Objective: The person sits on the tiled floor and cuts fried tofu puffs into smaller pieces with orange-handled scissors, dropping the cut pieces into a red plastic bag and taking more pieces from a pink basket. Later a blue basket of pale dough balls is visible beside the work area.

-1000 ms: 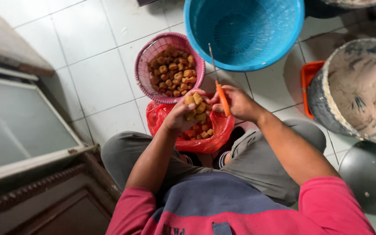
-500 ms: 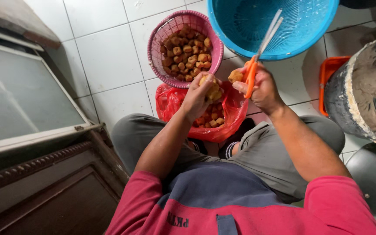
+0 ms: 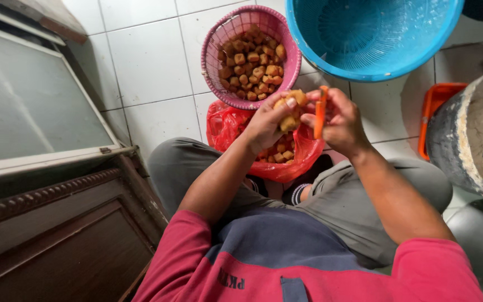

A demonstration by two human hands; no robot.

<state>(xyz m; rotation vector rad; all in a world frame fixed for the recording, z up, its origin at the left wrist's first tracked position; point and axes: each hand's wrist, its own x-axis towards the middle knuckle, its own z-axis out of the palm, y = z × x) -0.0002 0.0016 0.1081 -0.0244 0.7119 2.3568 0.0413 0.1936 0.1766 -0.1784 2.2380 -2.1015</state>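
My left hand (image 3: 268, 120) grips a few golden-brown fried tofu cubes (image 3: 289, 104) above a red plastic bag (image 3: 286, 159) that holds more of them. My right hand (image 3: 339, 120) is closed around the orange handle of a small knife (image 3: 320, 114), close beside the cubes; its blade is hidden from view. Just beyond my hands, a pink woven basket (image 3: 288, 42) on the floor is filled with the same cubes (image 3: 250, 64).
A big blue plastic basin (image 3: 375, 33) stands at the top right. An orange tray (image 3: 434, 109) and a grey, white-smeared bucket (image 3: 473, 131) are at the right. A dark wooden cabinet (image 3: 57, 223) with a glass panel is at the left. White floor tiles (image 3: 152, 61).
The knife, earlier raised with its blade pointing towards the blue basin, now sits upright against the cubes in my left hand. The view has shifted, and both hands are closer together.
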